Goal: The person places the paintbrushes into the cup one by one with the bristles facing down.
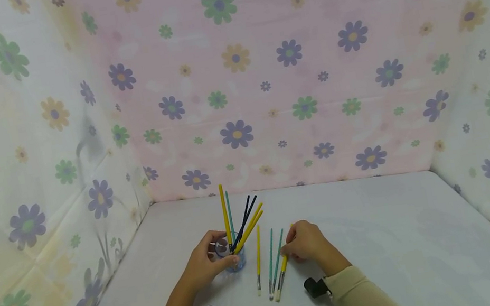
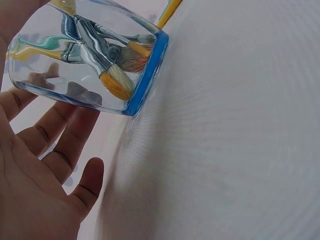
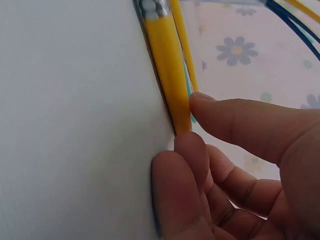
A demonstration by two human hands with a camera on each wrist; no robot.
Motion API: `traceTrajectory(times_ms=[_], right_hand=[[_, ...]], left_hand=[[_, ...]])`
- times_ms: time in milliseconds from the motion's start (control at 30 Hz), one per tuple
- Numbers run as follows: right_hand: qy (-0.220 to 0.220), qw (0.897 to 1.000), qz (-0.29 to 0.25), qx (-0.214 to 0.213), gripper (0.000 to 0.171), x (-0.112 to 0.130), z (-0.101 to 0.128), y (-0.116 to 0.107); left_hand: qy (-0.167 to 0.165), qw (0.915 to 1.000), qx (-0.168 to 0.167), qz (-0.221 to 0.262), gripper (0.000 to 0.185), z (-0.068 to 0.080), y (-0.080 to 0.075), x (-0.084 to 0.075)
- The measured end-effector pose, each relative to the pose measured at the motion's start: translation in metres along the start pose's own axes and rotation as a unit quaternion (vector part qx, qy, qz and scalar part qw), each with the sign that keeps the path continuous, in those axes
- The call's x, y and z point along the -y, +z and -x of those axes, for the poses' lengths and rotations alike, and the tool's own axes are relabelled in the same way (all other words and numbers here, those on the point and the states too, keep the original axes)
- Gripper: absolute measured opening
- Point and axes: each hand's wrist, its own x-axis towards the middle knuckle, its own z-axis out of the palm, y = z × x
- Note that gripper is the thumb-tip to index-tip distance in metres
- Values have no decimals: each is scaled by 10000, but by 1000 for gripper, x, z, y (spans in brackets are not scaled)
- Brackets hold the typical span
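While your left hand (image 1: 208, 263) curled round the clear cup (image 1: 232, 255) with the blue bottom, that cup stood on the white bench (image 1: 383, 238), a little left of the middle and close to you. Your fingers (image 2: 47, 150) wrapped one side of the glass, so that grip was closed on the cup. Inside it stood several brushes (image 1: 239, 223), yellow, teal and dark blue, with their handles fanning up and back. From the left wrist view you could see their bristle ends (image 2: 117, 75) pressed down against the blue base.

Your right hand (image 1: 304, 242) lay just right of the cup, low on the bench. Its thumb and fingertips (image 3: 210, 112) pinched the thick yellow brush (image 1: 282, 270), which lay flat with its bristles pointing toward you. That grip was pressed together on the handle, and the knuckles touched the bench.

Between your two hands lay three more brushes, side by side and nearly touching. A thin yellow brush (image 1: 258, 258) was nearest the cup. Two teal brushes (image 1: 273, 263) lay next to it, just beside the one you pinched.

Flowered cloth (image 1: 236, 68) hung behind the bench and on both sides, pink at the back and pale at the sides
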Motion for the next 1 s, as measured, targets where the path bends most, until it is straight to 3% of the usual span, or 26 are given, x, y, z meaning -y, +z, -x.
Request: traceTrajectory(times_ms=[300,467,1000], right_hand=[[139,9987,498,26,19,-7,-3,-16],[30,9961,881,47,33,-8,-1,-12],[113,9945,1036,-138,25,-4,2,-12]], left_hand=[[46,10000,4,-8,64,-1,1,2],[133,9999,26,33,65,-1,0,4],[80,10000,14,24,64,-1,0,3]])
